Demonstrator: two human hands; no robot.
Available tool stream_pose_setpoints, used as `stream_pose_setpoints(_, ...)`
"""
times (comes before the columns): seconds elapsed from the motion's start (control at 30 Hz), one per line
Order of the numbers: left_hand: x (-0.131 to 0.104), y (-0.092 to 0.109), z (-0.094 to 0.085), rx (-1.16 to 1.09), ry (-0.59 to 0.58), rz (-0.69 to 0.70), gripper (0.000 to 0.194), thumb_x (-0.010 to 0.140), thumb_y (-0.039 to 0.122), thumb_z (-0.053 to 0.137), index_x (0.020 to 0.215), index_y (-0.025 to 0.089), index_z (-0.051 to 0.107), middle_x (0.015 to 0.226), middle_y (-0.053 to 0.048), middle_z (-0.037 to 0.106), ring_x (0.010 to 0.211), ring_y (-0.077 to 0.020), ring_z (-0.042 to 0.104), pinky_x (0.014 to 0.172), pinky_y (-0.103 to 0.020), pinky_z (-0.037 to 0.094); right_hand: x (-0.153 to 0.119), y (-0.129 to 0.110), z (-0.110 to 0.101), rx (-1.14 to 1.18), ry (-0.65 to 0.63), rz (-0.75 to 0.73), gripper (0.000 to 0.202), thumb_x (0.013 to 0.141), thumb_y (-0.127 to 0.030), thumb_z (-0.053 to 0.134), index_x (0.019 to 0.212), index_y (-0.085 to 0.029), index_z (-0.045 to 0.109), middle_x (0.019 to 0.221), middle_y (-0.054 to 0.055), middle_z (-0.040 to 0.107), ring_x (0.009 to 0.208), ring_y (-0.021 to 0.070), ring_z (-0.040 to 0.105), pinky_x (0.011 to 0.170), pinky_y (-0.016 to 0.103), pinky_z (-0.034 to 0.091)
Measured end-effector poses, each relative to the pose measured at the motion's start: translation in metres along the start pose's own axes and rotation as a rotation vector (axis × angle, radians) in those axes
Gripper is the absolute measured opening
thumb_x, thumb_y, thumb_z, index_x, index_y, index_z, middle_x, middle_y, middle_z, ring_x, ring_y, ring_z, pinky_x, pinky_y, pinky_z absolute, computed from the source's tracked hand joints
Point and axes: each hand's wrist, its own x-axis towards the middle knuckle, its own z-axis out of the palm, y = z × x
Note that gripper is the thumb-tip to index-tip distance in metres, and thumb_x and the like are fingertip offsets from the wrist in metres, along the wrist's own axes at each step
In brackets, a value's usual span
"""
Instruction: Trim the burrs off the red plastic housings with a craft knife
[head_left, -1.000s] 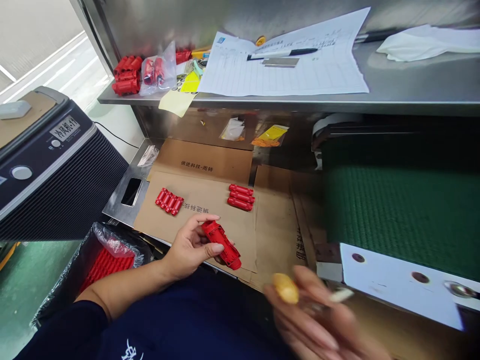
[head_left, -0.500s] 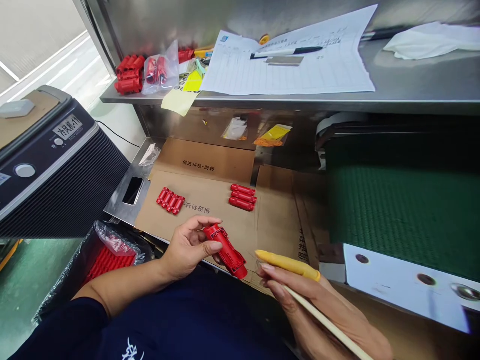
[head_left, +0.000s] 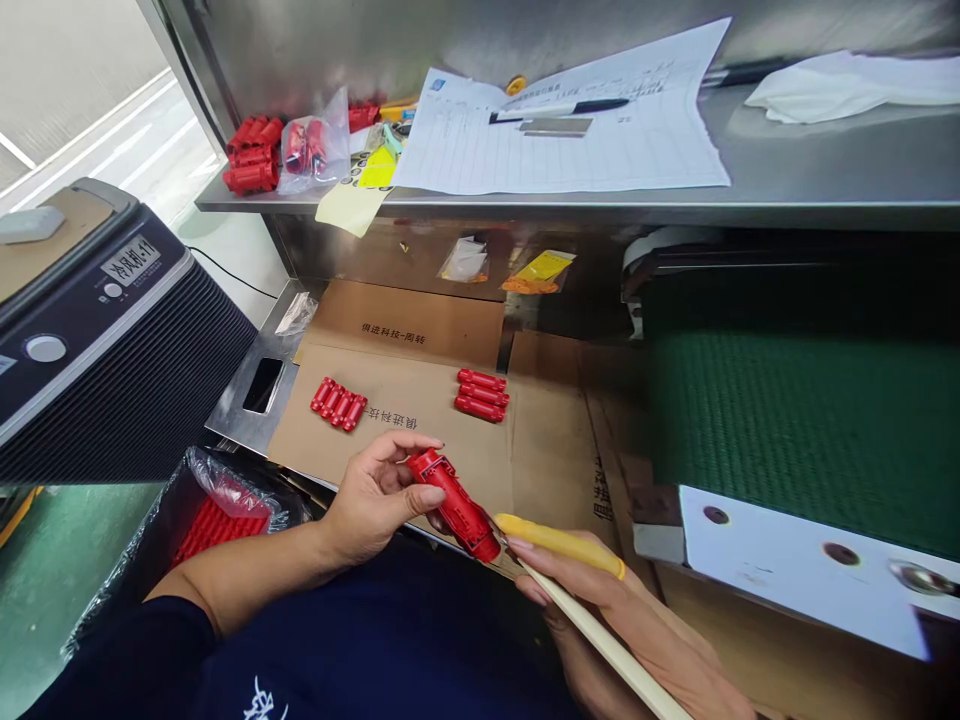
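Note:
My left hand (head_left: 382, 492) grips a hollow red plastic part (head_left: 459, 508), shaped like a tube with cut-outs, tilted down to the right. In my right hand (head_left: 611, 600) is a slim tool with a pale stick-like handle (head_left: 600, 640). A yellow finger cot (head_left: 559, 540) covers the index finger. The tool's tip lies at the lower right end of the red part, though I cannot tell its shape. On the cardboard beyond are a row of three red parts (head_left: 481, 395) and a group of several red parts (head_left: 338, 403).
Cardboard sheets (head_left: 420, 310) cover the bench. A green conveyor belt (head_left: 795, 430) is at right, with a phone (head_left: 264, 385) at left. Below left stands a lined bin (head_left: 97, 590) of red parts. Papers (head_left: 555, 160) and more red parts (head_left: 251, 155) lie on the steel shelf (head_left: 810, 185).
My right hand has moved left with the tool, bringing its tip up to the red part's lower end. My left hand keeps its hold, and the view has shifted slightly.

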Motion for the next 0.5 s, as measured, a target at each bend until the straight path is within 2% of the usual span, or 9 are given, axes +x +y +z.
stream_pose_setpoints(0.17,0.0,-0.002,0.0,-0.005,0.021,-0.002,0.042,0.077,0.019,0.087,0.113,0.016,0.066,0.085,0.0,0.068,0.066,-0.0099,0.068,0.056,-0.018,0.06,0.005,0.004,-0.001,-0.055,-0.049,0.054,0.012,0.099,-0.029,0.061,0.108,-0.025,0.068,0.101,0.003,0.078,0.082,0.0143,0.077,0.076,0.018,0.062)
stream_pose_setpoints(0.23,0.0,-0.003,0.0,-0.007,0.038,-0.043,0.042,0.077,0.022,0.087,0.112,0.015,0.065,0.08,0.0,0.068,0.059,-0.0089,0.067,0.054,-0.018,0.059,0.009,0.008,-0.003,-0.025,-0.105,-0.002,0.013,0.098,-0.023,0.059,0.109,-0.024,0.066,0.096,0.003,0.078,0.077,0.0142,0.076,0.071,0.018,0.062)
stream_pose_setpoints(0.33,0.0,-0.001,0.001,-0.024,0.067,-0.157,0.043,0.077,0.029,0.087,0.11,0.012,0.065,0.074,0.001,0.068,0.049,-0.0079,0.062,0.049,-0.019,0.057,0.01,0.015,-0.006,0.069,-0.148,-0.15,0.028,0.094,-0.014,0.057,0.118,-0.025,0.068,0.093,0.002,0.076,0.077,0.0137,0.075,0.07,0.019,0.063)
stream_pose_setpoints(0.37,0.001,0.0,0.002,-0.029,0.076,-0.187,0.045,0.076,0.031,0.088,0.109,0.012,0.064,0.074,0.001,0.067,0.048,-0.008,0.061,0.048,-0.02,0.057,0.009,0.016,-0.007,0.079,-0.133,-0.153,0.031,0.093,-0.015,0.058,0.12,-0.027,0.069,0.093,0.002,0.076,0.078,0.0145,0.075,0.07,0.02,0.063)
stream_pose_setpoints(0.43,0.001,0.002,0.003,-0.029,0.082,-0.212,0.046,0.076,0.033,0.088,0.109,0.011,0.064,0.073,0.001,0.067,0.047,-0.008,0.061,0.047,-0.021,0.057,0.004,0.016,-0.009,0.074,-0.044,-0.066,0.031,0.092,-0.017,0.062,0.12,-0.029,0.071,0.095,0.003,0.077,0.084,0.0178,0.076,0.072,0.025,0.064)
stream_pose_setpoints(0.5,0.001,0.004,0.003,-0.018,0.073,-0.191,0.046,0.076,0.032,0.088,0.11,0.013,0.064,0.075,0.001,0.066,0.05,-0.0087,0.064,0.05,-0.021,0.057,0.001,0.012,-0.009,0.068,0.148,0.117,0.028,0.093,-0.016,0.063,0.119,-0.027,0.07,0.098,0.005,0.077,0.092,0.0204,0.075,0.077,0.029,0.063)
